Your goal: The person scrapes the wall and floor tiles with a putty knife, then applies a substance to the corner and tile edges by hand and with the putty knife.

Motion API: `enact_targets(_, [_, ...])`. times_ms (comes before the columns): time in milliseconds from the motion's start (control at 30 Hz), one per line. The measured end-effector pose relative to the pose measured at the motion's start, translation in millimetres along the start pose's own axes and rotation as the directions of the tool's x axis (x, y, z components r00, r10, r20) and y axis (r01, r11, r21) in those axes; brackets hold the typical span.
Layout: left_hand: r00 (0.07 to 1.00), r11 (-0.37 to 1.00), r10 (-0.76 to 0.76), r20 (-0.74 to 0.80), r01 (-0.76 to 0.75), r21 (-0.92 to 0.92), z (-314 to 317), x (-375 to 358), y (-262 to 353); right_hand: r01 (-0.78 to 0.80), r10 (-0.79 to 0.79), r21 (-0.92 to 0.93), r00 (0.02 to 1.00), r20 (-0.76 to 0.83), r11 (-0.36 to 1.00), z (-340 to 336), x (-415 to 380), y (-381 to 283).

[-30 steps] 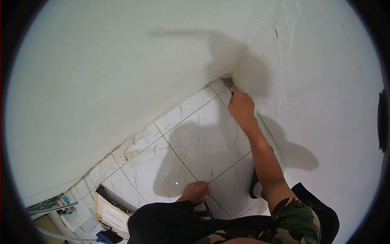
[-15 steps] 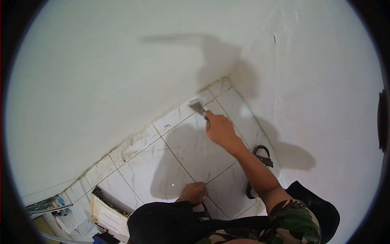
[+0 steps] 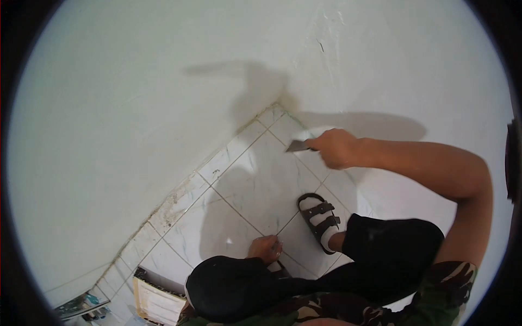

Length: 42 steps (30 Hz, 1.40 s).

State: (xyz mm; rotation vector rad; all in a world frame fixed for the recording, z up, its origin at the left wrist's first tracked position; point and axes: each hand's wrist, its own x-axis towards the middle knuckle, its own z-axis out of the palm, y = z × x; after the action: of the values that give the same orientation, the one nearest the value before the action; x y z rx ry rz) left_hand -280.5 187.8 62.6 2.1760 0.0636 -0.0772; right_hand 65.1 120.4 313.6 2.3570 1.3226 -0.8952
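Observation:
Closed around a putty knife (image 3: 296, 146), my right hand (image 3: 338, 149) is over the floor tiles near the room corner. The flat metal blade points left, and the handle is mostly hidden in the fist. My left hand (image 3: 265, 249) is low beside my knee, its fingers curled inward; I cannot tell what is in them. Below both hands lie white marbled floor tiles (image 3: 244, 187) with dark joints. A narrow tile strip (image 3: 187, 191) along the left wall has brownish residue on it.
Pale walls (image 3: 130, 92) meet at the corner, bearing my arm's shadow. My sandalled foot (image 3: 319, 220) stands on the tiles at right. At lower left are a box-like thing with a white panel (image 3: 159, 300) and a paint-stained tray-like object (image 3: 81, 305).
My right hand has swung right with the putty knife, its blade now off the wall-side tile strip. The right elbow spreads outward. The view has shifted, showing more of my foot.

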Motion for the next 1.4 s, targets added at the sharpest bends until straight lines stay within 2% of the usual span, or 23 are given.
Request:
enact_targets(33, [1.0,1.0,-0.005,0.023,0.005,0.014,0,-1,1,0.001,-0.001,0.027,1.0,-0.002,1.0,8,-14,8])
enact_targets(100, [1.0,0.999,-0.024,-0.01,0.023,-0.023,1,2,2,-0.103,0.108,0.077,0.993,-0.053,0.992,21,-34,21])
enact_targets(133, [1.0,1.0,-0.021,0.001,0.021,-0.017,0,2,2,-0.107,0.112,0.089,0.992,-0.054,0.99,32,-30,26])
enact_targets(233, [0.994,0.997,0.013,-0.107,-0.021,-0.075,5,1,0,-0.14,0.148,0.066,0.979,-0.142,0.988,92,17,45])
enact_targets(300, [0.999,0.998,-0.001,-0.035,-0.001,-0.064,-4,6,-17,-0.064,0.188,0.297,0.892,-0.411,0.953,122,64,56])
enact_targets(333, [0.992,0.991,0.125,-0.031,-0.126,-0.039,-27,11,-22,-0.043,0.176,0.309,0.892,-0.417,0.95,132,87,58])
enact_targets(367, [0.97,0.97,0.241,-0.022,-0.242,-0.023,-59,16,-23,-0.034,0.213,0.34,0.837,-0.504,0.94,142,106,58])
enact_targets(400, [0.976,0.981,0.193,0.097,-0.191,-0.033,-92,16,-28,-0.024,0.246,0.366,0.781,-0.574,0.93,152,116,61])
enact_targets(433, [0.992,0.986,0.103,0.068,-0.111,0.122,-123,21,-17,-0.009,0.233,0.372,0.793,-0.563,0.928,158,124,66])
enact_targets(500, [0.982,0.958,0.049,0.185,-0.098,0.268,-185,39,10,-0.07,0.318,0.416,0.76,-0.567,0.907,153,145,77])
enact_targets(533, [0.974,0.937,0.037,0.225,-0.112,0.33,-203,44,16,-0.045,0.3,0.415,0.763,-0.572,0.909,147,152,83])
enact_targets(600, [0.943,0.92,-0.03,0.332,-0.104,0.378,-218,65,31,0.008,0.289,0.476,0.785,-0.548,0.88,138,157,97])
enact_targets(667, [0.936,0.908,-0.075,0.343,-0.078,0.411,-206,100,27,0.022,0.263,0.451,0.786,-0.559,0.892,131,161,103])
enact_targets(733, [0.944,0.879,-0.127,0.305,-0.036,0.476,-170,159,17,0.021,0.258,0.433,0.777,-0.574,0.901,120,167,104])
enact_targets(800, [0.989,0.9,0.074,0.131,-0.122,0.419,-124,231,11,-0.001,0.266,0.433,0.79,-0.552,0.902,117,175,96])
enact_targets(833, [0.995,0.938,0.091,-0.034,-0.074,0.338,-93,266,-9,0.026,0.265,0.455,0.782,-0.564,0.89,121,188,95])
enact_targets(867, [0.984,0.97,-0.031,-0.177,0.072,0.232,-74,305,-10,0.032,0.248,0.447,0.795,-0.553,0.894,116,191,93])
enact_targets(933, [0.898,0.988,-0.054,-0.437,0.111,0.107,-66,362,2,0.088,0.2,0.474,0.829,-0.522,0.876,97,191,92])
enact_targets(967, [0.895,0.988,-0.059,-0.441,0.116,0.104,-58,376,-3,0.091,0.193,0.47,0.831,-0.521,0.878,96,193,92])
enact_targets(1033, [0.877,0.919,0.151,-0.456,0.045,0.391,-42,394,-22,0.021,0.216,0.429,0.841,-0.496,0.903,91,197,95])
enact_targets(1167, [0.849,0.871,0.188,-0.494,0.088,0.483,-50,408,-38,0.074,0.175,0.43,0.841,-0.511,0.9,86,193,92])
enact_targets(1233, [0.913,0.929,-0.031,-0.407,0.177,0.326,-55,406,-29,0.044,0.22,0.469,0.842,-0.492,0.882,80,180,90])
enact_targets(1400, [0.928,0.912,-0.035,-0.371,0.181,0.367,-69,409,-27,0.058,0.245,0.536,0.844,-0.477,0.843,78,183,87])
